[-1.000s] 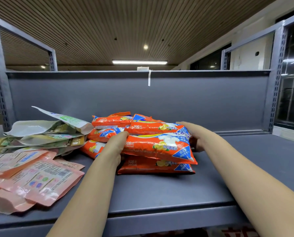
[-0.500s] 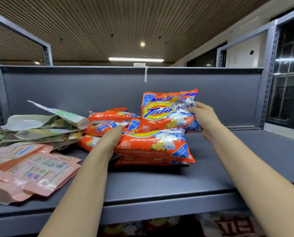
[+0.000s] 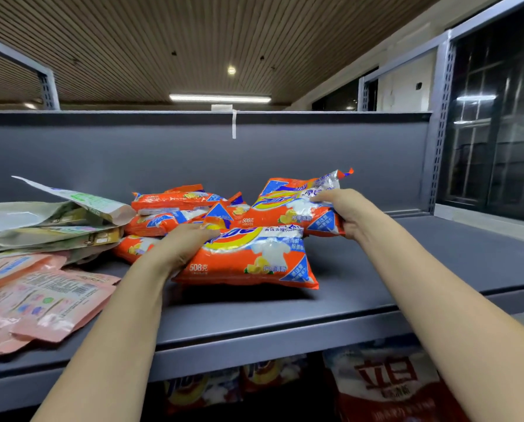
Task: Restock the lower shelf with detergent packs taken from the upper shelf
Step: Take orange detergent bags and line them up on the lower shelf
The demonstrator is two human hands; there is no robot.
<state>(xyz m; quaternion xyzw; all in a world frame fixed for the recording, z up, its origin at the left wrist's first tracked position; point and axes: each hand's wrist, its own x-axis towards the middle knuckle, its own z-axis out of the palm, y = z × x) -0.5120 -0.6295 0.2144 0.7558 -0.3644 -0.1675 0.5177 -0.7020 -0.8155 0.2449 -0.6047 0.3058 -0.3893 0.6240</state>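
Orange detergent packs lie piled on the grey upper shelf (image 3: 285, 318). My right hand (image 3: 344, 208) grips the right end of one orange pack (image 3: 288, 205), which is lifted and tilted above the pile. My left hand (image 3: 181, 246) grips the left end of the front orange pack (image 3: 254, 260), raised a little off the shelf. More orange packs (image 3: 169, 205) stay stacked behind on the left. Below the shelf edge, the lower shelf shows orange packs (image 3: 200, 388) and a red-and-white bag (image 3: 385, 382).
Pink pouches (image 3: 38, 296) and green-beige pouches (image 3: 50, 220) are heaped on the left part of the upper shelf. A grey back panel (image 3: 315, 153) closes the rear. A perforated upright (image 3: 440, 123) stands at the right; the shelf's right side is bare.
My right hand has lowered its pack from upright toward flat and pulled it nearer. My left hand has lifted the front pack off the pile and drawn it forward.
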